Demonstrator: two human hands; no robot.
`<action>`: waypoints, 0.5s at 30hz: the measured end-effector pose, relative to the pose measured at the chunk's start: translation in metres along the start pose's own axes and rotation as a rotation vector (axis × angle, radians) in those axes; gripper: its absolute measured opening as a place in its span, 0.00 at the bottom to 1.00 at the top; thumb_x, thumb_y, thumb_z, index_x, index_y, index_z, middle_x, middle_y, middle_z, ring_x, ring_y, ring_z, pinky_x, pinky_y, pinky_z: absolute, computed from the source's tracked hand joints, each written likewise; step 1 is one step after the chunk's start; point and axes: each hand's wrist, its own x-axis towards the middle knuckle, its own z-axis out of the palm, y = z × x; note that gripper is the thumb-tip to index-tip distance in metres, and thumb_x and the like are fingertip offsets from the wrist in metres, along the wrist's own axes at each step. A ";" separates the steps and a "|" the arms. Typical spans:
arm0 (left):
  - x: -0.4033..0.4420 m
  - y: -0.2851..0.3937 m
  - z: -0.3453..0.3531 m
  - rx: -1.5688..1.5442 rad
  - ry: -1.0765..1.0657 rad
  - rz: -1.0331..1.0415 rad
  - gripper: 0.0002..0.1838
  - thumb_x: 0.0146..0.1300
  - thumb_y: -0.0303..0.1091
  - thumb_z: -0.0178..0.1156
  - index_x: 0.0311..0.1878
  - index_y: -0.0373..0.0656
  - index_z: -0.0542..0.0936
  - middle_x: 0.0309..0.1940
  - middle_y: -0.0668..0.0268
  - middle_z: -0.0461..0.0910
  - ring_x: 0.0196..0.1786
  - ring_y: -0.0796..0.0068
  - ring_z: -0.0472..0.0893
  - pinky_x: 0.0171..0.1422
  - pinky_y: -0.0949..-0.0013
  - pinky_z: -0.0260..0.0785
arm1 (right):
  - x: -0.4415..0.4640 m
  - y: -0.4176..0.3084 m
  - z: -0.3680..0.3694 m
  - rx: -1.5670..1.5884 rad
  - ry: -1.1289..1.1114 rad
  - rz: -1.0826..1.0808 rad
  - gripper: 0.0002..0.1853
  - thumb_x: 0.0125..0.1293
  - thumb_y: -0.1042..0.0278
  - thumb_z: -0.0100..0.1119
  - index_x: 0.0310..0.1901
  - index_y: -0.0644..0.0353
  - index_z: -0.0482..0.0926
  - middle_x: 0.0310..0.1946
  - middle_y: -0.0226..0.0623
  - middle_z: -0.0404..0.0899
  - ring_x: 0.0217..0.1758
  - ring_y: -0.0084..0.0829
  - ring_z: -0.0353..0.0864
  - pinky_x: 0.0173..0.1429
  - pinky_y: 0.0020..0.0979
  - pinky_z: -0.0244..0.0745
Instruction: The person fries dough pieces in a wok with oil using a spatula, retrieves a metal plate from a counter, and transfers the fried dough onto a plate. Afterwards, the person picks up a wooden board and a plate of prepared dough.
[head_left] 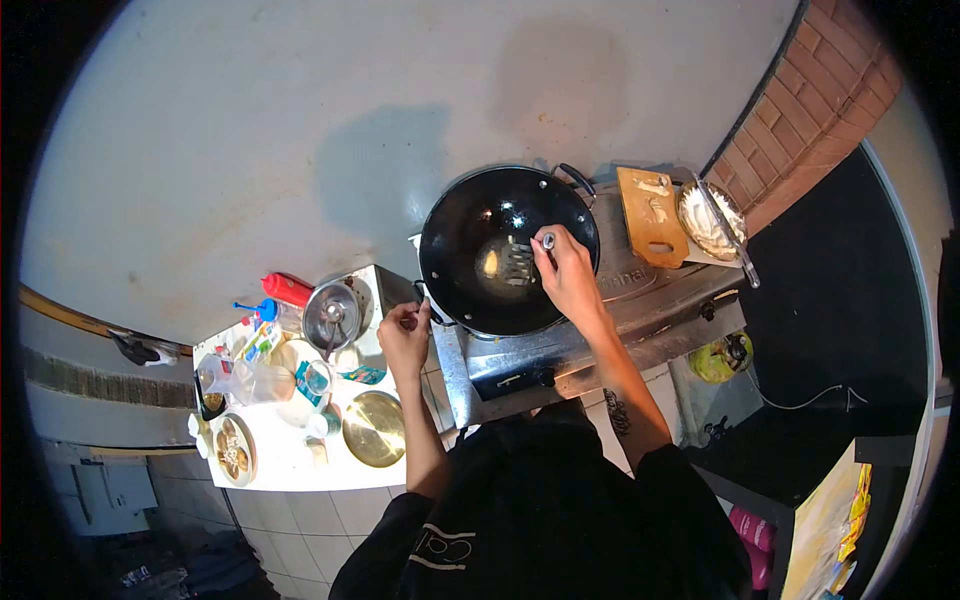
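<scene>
A black wok [455,225] sits on the stove, with a small pale-yellow piece [491,263] in a shallow pool of clear liquid at its bottom. My right hand [568,280] is closed round the handle of a slotted turner [518,262], whose head rests low in the wok beside the yellow piece. At the wok's near-left side, my left hand [404,338] has its fingers curled on the wok's side handle [422,292]. The fingertips of that hand are partly hidden.
Right of the wok lie a wooden board [650,215] with white smears and a bowl of white coated food [705,220] with tongs [735,235] across it. On the left table stand a steel bowl [333,316], a red bottle [287,289], a golden-toned pan [374,428] and a plate of food [234,452].
</scene>
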 end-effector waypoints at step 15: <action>0.000 -0.007 0.003 -0.042 -0.003 0.026 0.16 0.55 0.39 0.67 0.33 0.32 0.81 0.18 0.60 0.78 0.21 0.75 0.77 0.30 0.72 0.69 | -0.010 0.003 0.007 0.037 0.124 0.081 0.04 0.62 0.79 0.55 0.36 0.68 0.71 0.30 0.46 0.74 0.27 0.40 0.76 0.30 0.33 0.69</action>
